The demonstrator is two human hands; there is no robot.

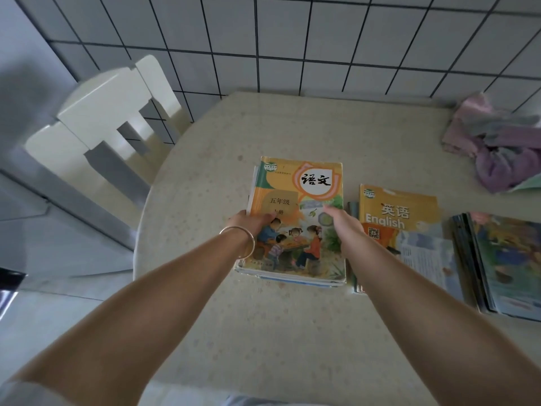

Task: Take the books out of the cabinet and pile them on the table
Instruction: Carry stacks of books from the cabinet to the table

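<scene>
Glossy paper book covers (295, 218) – speckled matt table (263, 332) – crumpled cloth (497, 153).

Speckled table (292, 332), three book piles (295, 218), crumpled cloth (497, 148)

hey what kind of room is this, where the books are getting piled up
Probably a home dining corner or kitchen: a white tiled wall, a round pale table with a cream chair pushed beside it, school textbooks and crumpled clothes on top.
</scene>
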